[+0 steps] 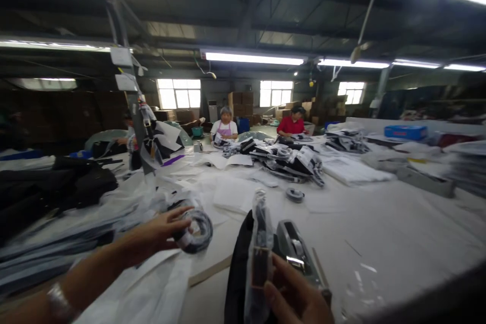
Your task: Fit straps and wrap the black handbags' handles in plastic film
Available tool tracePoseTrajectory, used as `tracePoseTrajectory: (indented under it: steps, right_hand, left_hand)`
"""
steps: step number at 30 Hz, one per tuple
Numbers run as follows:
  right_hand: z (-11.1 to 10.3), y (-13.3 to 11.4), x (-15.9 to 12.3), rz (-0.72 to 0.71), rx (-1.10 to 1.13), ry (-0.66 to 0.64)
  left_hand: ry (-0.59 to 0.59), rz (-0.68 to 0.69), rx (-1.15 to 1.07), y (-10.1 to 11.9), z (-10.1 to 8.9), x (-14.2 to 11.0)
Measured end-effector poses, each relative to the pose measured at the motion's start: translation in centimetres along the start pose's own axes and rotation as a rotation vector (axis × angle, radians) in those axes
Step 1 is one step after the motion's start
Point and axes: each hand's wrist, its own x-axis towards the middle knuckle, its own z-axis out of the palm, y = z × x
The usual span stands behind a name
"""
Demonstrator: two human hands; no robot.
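Evidently mid-handling: the left hand (pixel 167 228) grasps a ring-shaped coil (pixel 204 233), seemingly already wound, at its left side above the worktable (pixel 357 238), while the right hand (pixel 292 293) pinches a plastic-sleeved dark strip (pixel 261 263) upright beside a metal-bodied device (pixel 298 248). Farther back lie a small coil (pixel 295 195) and heaped black-and-white bundles (pixel 292 162); whether these are finished or waiting cannot be told

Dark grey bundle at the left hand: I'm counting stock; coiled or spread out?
Coiled: the dark grey bundle at the left hand forms a ring, centre open.
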Motion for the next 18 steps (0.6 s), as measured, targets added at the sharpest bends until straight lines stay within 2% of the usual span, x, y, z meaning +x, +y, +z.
tracePoseTrajectory:
  steps: [2,5,7,9,11,12,15,18]
  right_hand:
    - [0.5,0.1,-0.1,-0.081,0.045,-0.016]
    - [1.1,-0.6,-0.5,-0.179,-0.012,-0.041]
    - [1.4,-1.3,-0.6,-0.229,-0.062,-0.074]
    - [1.7,-1.7,-0.7,-0.291,-0.054,-0.092]
    - [1.8,-1.5,-0.7,-0.340,-0.014,-0.071]
    - [1.8,-1.3,-0.7,-0.354,0.003,-0.045]
    - [1.5,-0.3,-0.9,-0.308,0.066,0.004]
    - [0.9,0.1,-1.2,-0.218,0.170,-0.015]
  left_hand:
    - [0.007,0.000,-0.008,-0.8,3.2,-1.8]
    - [0.038,0.031,-0.010,-1.6,7.4,-3.3]
    - [-0.012,0.061,-0.082,-1.7,9.7,-4.0]
    - [-0.130,0.112,-0.171,-1.6,11.4,-4.7]
    - [-0.245,0.192,-0.200,-1.4,12.6,-5.5]
    - [-0.266,0.234,-0.184,-1.4,13.1,-5.8]
    - [-0.180,0.298,-0.106,-1.7,13.8,-6.3]
    - [-0.096,0.281,-0.129,-2.6,14.2,-5.6]
